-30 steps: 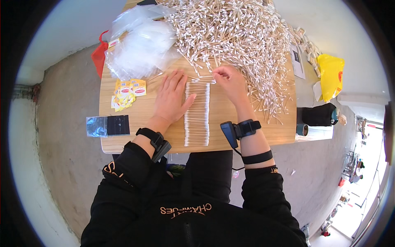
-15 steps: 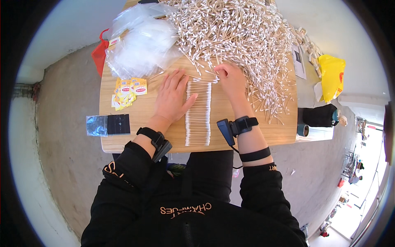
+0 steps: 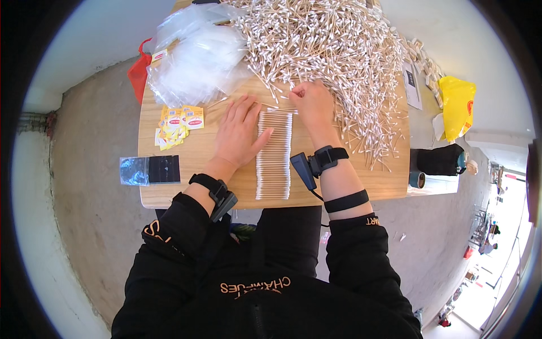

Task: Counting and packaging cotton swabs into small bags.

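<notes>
Swab row [image 3: 274,161] runs near-to-far; right hand [image 3: 313,104], grip narrow, contents unclear, off its far-right corner; left hand [image 3: 236,134], spread, at its left edge.

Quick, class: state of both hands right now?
Left hand: open, partly over the row of cotton swabs.
Right hand: curled at the swab pile; whether pinching anything cannot be told.

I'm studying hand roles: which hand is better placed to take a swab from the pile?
Probably the right hand: it is bunched at the near edge of the pile. The left hand lies left of the swab row, thumb over it, farther from the pile.
</notes>
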